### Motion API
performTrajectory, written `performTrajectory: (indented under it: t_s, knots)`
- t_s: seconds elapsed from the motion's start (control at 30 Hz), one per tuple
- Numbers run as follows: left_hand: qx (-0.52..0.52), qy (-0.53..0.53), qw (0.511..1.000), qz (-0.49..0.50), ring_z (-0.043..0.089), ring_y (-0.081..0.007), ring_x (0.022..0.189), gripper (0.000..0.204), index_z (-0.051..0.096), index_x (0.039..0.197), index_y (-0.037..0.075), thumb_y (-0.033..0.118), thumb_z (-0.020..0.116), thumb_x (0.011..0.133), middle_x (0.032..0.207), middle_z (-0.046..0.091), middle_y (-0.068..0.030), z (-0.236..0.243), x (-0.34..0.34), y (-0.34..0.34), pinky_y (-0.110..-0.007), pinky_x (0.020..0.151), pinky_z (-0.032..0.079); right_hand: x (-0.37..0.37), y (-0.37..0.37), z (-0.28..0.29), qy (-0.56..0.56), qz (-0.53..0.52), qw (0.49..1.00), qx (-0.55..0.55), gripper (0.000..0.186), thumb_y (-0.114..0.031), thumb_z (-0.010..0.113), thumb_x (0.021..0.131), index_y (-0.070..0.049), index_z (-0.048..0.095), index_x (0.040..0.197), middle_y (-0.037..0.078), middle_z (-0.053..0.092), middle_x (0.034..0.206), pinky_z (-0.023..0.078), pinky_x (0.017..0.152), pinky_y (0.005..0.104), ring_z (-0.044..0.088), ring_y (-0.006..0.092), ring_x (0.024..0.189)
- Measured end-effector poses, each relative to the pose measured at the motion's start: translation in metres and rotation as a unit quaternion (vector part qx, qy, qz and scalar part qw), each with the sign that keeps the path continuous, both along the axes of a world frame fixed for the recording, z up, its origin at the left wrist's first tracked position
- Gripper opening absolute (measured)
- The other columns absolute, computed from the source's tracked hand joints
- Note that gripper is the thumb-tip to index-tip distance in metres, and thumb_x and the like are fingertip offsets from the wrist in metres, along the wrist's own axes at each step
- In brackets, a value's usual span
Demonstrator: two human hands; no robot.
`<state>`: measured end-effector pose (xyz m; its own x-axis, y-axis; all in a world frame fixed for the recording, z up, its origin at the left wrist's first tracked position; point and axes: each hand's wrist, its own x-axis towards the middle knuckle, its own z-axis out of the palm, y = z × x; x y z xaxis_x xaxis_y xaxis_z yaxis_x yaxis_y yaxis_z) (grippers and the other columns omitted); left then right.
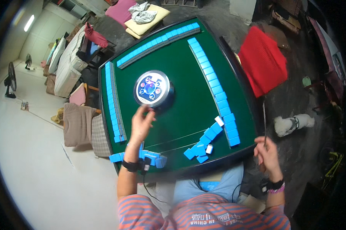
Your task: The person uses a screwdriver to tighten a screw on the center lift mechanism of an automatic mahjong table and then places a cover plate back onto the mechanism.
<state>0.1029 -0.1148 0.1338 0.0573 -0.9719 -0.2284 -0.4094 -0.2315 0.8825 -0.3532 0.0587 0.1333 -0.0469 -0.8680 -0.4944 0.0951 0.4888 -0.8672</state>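
Note:
My left hand (142,124) reaches over the green mahjong table (172,119), fingertips at the near edge of the round control console (151,87) with its lit centre; its fingers are bent and apart, holding nothing visible. At the table's right edge, my right hand (267,153) grips a thin upright stick (264,119). Blue-backed tile rows lie along the left (111,96), far (153,44) and right (207,71) sides. A loose group of tiles (203,143), some white side up, is near me on the right; another (154,159) is partly hidden by my left forearm.
A red-covered chair (261,61) stands at right, a white dog (286,126) in a harness on the floor below it. Padded chairs (79,124) stand at left, cushioned seats (150,23) beyond the table. Two fans (11,78) and stacked furniture (69,61) are farther left.

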Motion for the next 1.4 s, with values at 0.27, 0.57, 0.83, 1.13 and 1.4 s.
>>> performTrajectory:
  t_s: [0.27, 0.57, 0.83, 1.13, 1.4]
  knots:
    - [0.289, 0.203, 0.889, -0.291, 0.063, -0.0130, 0.094, 0.045, 0.053, 0.133, -0.001, 0.031, 0.054, 0.101, 0.114, 0.068, -0.0061, 0.037, -0.259, 0.117, -0.028, 0.075, 0.053, -0.062, 0.098, 0.065, -0.004, -0.025, 0.997, 0.074, 0.047, -0.002, 0.053, 0.096, 0.003, 0.039, 0.140, 0.003, 0.057, 0.082, 0.044, 0.049, 0.0216, 0.049, 0.0053, 0.056]
    - [0.260, 0.365, 0.857, -0.253, 0.055, -0.0144, 0.107, 0.050, 0.055, 0.133, 0.005, 0.043, 0.041, 0.106, 0.120, 0.061, -0.0071, 0.039, -0.410, 0.171, -0.031, 0.091, 0.047, -0.108, 0.036, 0.103, 0.285, 0.255, 0.910, -0.159, 0.071, -0.006, 0.060, 0.088, 0.003, 0.026, 0.149, 0.027, 0.057, 0.127, 0.050, 0.093, 0.0411, 0.063, 0.0356, 0.111]
    - [0.218, 0.398, 0.890, 0.053, 0.066, -0.0269, 0.094, 0.045, 0.060, 0.101, 0.000, 0.036, 0.034, 0.107, 0.103, 0.066, -0.0180, 0.006, -0.374, 0.149, -0.041, 0.089, 0.054, -0.101, -0.054, 0.143, 0.125, 0.439, 0.876, -0.157, 0.053, -0.008, 0.060, 0.093, 0.000, 0.041, 0.142, 0.019, 0.069, 0.106, 0.053, 0.083, 0.0321, 0.069, 0.0220, 0.094]
    - [0.121, 0.433, 0.811, 0.374, 0.037, -0.0095, 0.047, 0.040, 0.044, 0.080, 0.010, 0.040, 0.040, 0.106, 0.058, 0.038, 0.0008, 0.055, -0.309, 0.215, -0.026, 0.045, 0.037, -0.035, -0.185, 0.076, 0.226, 0.463, 0.794, -0.322, 0.027, -0.021, 0.063, 0.089, -0.002, 0.066, 0.108, 0.017, 0.067, 0.098, 0.052, 0.083, 0.0413, 0.065, 0.0320, 0.095]
    - [0.144, 0.445, 0.734, 0.492, 0.036, -0.0095, 0.048, 0.035, 0.045, 0.078, 0.010, 0.034, 0.048, 0.103, 0.059, 0.035, 0.0030, 0.031, -0.288, 0.293, -0.026, 0.046, 0.034, 0.173, -0.293, 0.028, 0.344, 0.499, 0.633, -0.482, 0.029, -0.016, 0.069, 0.084, -0.008, 0.066, 0.111, 0.014, 0.061, 0.101, 0.049, 0.087, 0.0446, 0.057, 0.0343, 0.101]
